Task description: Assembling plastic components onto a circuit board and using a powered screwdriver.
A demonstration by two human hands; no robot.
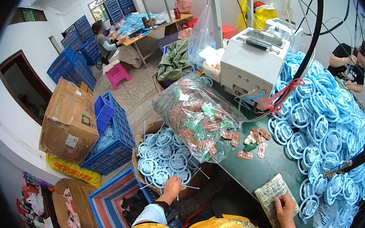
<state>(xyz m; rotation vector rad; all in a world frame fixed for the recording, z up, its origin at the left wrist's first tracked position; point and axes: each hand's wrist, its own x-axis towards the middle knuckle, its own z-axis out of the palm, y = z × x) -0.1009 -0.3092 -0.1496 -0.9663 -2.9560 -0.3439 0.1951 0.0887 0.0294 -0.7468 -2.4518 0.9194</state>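
Observation:
My left hand reaches down beside the table into a cardboard box full of round light-blue plastic parts with thin white wires, its fingers closed on one part at the box's near edge. My right hand rests on a flat yellowish-green pad at the near edge of the dark green table. A clear bag of small brown and green circuit boards lies on the table's left end, with several loose boards beside it.
A large heap of blue round parts covers the table's right side. A white machine with cables stands behind. Blue crates, cardboard boxes and a striped bag crowd the floor at left. Three other people sit further back.

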